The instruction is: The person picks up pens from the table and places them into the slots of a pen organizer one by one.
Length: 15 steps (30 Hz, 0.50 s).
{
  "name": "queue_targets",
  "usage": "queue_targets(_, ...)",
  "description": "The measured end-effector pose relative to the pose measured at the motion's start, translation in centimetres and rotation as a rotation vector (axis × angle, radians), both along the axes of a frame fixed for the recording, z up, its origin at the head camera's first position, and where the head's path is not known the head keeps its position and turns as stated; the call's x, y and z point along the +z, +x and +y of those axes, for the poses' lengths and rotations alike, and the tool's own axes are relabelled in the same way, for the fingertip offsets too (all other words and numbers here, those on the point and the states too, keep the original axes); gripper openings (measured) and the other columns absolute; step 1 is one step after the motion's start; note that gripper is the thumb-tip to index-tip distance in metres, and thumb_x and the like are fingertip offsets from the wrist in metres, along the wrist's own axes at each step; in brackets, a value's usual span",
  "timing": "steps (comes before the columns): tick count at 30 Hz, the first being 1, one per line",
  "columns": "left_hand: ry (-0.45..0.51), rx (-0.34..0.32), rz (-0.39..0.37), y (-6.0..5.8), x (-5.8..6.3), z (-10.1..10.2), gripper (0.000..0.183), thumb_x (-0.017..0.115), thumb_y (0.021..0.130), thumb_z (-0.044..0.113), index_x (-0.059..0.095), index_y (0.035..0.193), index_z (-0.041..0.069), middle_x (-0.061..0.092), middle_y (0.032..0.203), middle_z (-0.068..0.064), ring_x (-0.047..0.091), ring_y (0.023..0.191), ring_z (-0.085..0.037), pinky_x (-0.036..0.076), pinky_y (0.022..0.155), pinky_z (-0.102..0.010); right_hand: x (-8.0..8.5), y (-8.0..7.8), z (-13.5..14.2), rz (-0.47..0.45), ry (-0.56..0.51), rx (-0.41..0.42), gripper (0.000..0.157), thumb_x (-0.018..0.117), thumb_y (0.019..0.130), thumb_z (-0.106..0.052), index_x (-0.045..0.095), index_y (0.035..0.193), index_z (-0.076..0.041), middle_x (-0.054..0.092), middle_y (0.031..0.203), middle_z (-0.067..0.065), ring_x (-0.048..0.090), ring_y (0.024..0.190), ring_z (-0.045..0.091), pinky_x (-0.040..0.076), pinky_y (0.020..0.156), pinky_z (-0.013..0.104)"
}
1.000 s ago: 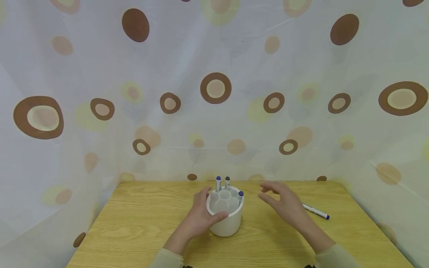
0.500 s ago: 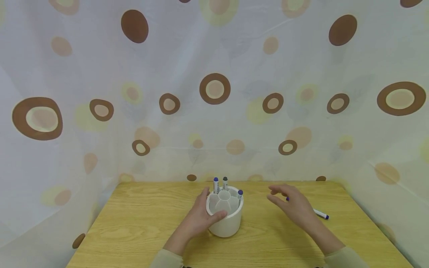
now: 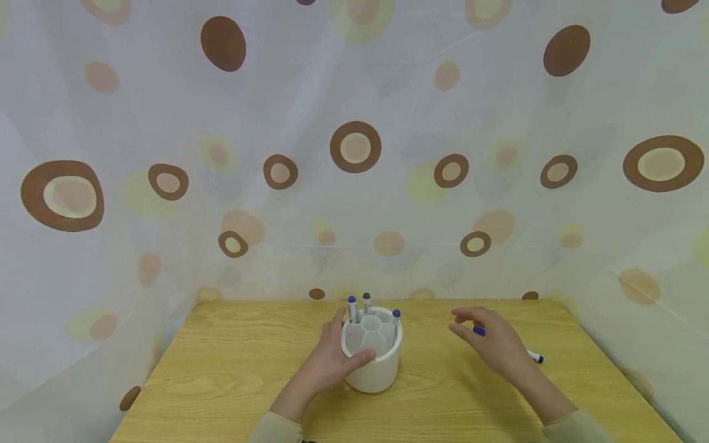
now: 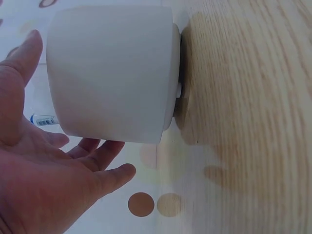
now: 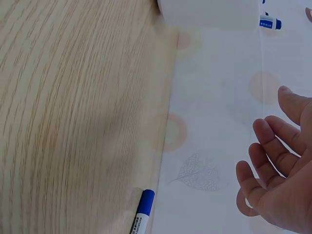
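Observation:
A white round pen holder (image 3: 372,372) with inner compartments stands upright on the wooden table. My left hand (image 3: 327,357) grips it from the left, the thumb over the near rim and the fingers around the far side. Rising from its compartments are two blue-capped markers (image 3: 352,311) and a dark-capped marker (image 3: 367,303). To the right, my right hand (image 3: 493,341) hovers over the table with loosely curved fingers and nothing between them. Below it lies a blue-capped whiteboard marker (image 5: 143,214), its middle hidden behind the hand in the head view.
The wooden table (image 3: 238,363) reaches back to a pale curtain (image 3: 354,203) patterned with brown and beige circles. The same curtain closes off both sides. Its lower edge meets the table's back edge behind the holder.
The upright markers have turned with the holder, the back ones leftward and the right one slightly backward. My right hand has drawn away to the right, over the lying marker.

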<state>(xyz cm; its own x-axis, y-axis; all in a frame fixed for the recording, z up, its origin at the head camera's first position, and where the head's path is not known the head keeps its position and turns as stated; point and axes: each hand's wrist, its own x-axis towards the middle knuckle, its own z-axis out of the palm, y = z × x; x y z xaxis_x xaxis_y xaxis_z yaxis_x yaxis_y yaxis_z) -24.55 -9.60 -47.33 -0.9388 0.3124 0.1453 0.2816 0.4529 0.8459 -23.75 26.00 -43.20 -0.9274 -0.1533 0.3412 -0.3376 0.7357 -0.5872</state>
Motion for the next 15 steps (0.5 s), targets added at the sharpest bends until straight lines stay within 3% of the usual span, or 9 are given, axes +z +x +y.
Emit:
queue_targets(9, -0.03, 0.021, 0.008, 0.0, -0.1, 0.0, 0.115, 0.084, 0.097, 0.052, 0.017, 0.174, -0.001, 0.035, 0.156, -0.035, 0.055, 0.136, -0.049, 0.046, 0.114, -0.072, -0.3, 0.1, 1.0, -0.013, -0.006, -0.025, 0.044, 0.076, 0.108, -0.031, 0.072, 0.14, -0.001, 0.077, 0.124, 0.012, 0.068, 0.123, 0.046, 0.054, 0.104, 0.068)
queue_targets(15, 0.001, -0.008, 0.002, -0.2, -0.2, 0.1, 0.104, 0.084, 0.097, 0.051, 0.029, 0.172, 0.004, 0.029, 0.162, -0.033, 0.049, 0.143, -0.05, 0.041, 0.117, -0.074, -0.4, 0.2, 2.0, -0.005, -0.006, -0.031, 0.042, 0.077, 0.107, -0.028, 0.072, 0.139, -0.001, 0.077, 0.123, 0.014, 0.068, 0.122, 0.047, 0.055, 0.101, 0.068)
